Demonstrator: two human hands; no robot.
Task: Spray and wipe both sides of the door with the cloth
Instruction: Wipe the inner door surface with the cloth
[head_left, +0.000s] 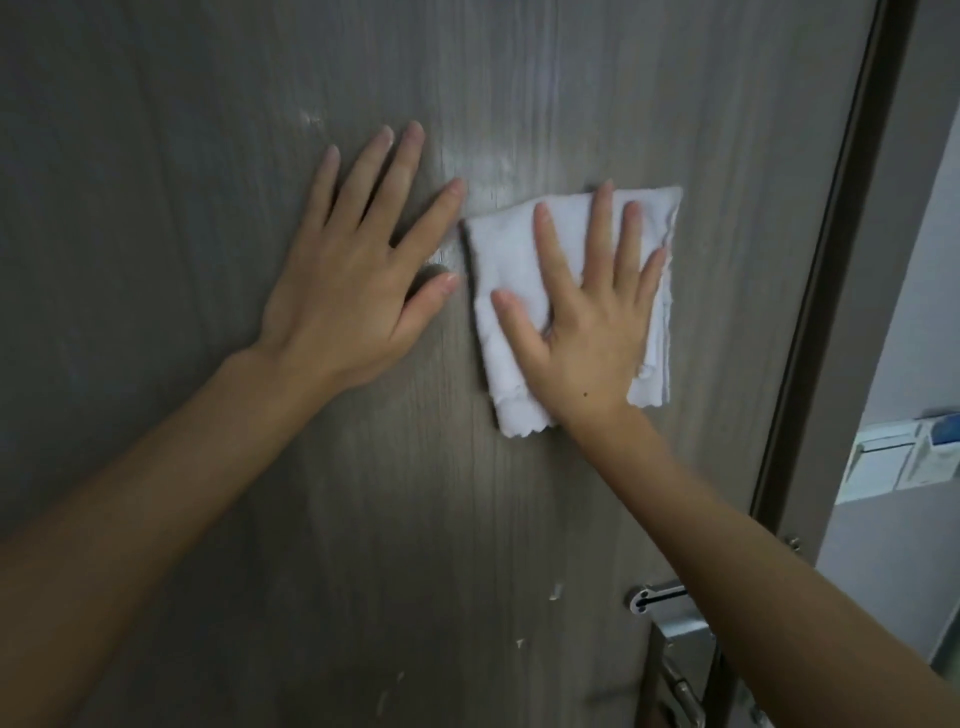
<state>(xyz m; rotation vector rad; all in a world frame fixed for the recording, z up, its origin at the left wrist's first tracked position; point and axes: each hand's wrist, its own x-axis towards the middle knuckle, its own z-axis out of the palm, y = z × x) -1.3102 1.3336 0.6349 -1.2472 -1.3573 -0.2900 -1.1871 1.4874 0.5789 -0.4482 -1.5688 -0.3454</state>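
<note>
Head view, one frame. The right hand (597, 317) lies flat on the folded white cloth (519, 270), fingers straight and spread, pressing it against the grey wood-grain door (208, 130) at roughly mid-height, right of centre — no pinch, no curl round the fabric. The left hand (358, 260) is also flat and spread, palm on the bare door just beside the cloth's left edge, holding nothing; it looks like a brace. Pale wet streaks show on the panel above both hands, and small light specks sit lower down, left of the metal door handle (670, 644). The door edge (841, 260) stands ajar, with a lighter room visible past it. No spray bottle in view. Judgement: wiping of this face is in progress; the lower panel looks untouched, and the other side cannot be seen. Risks from here: the cloth is held by pressure alone, so a fast stroke or a lifted palm could let it slide or drop; pushing hard on an unlatched door may swing it away — the left hand's bracing could add to that; the specks near the handle could be missed.
</note>
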